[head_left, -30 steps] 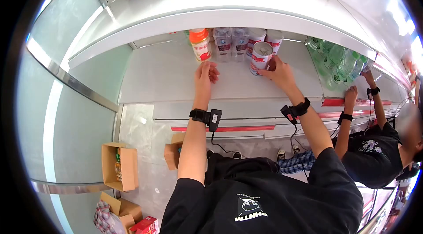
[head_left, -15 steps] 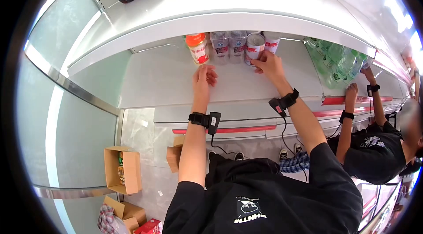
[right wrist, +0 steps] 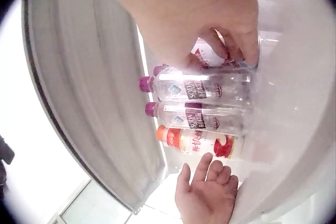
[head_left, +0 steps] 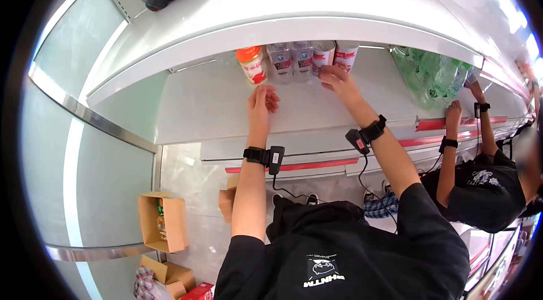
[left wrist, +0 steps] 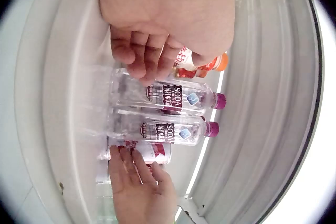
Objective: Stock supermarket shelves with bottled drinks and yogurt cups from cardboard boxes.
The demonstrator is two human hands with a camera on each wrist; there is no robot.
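The right grip point(head_left: 335, 78) lay with fingers apparently near straight against the red-and-white can point(head_left: 323, 52), which stood at the back of the shelf point(head_left: 198, 102) just beside two clear soda bottles point(head_left: 281, 59), while the left grip point(head_left: 263, 101) rested loosely curled and empty near the orange-capped bottle point(head_left: 251, 65).

near the centre of the frame your left hand point(head_left: 263, 102) lies flat on the white shelf point(head_left: 192, 102), just below the orange-capped bottle point(head_left: 252, 65). to its right your right hand point(head_left: 337, 82) touches the red-and-white can point(head_left: 322, 54) — two clear bottles point(head_left: 281, 61) stand between.
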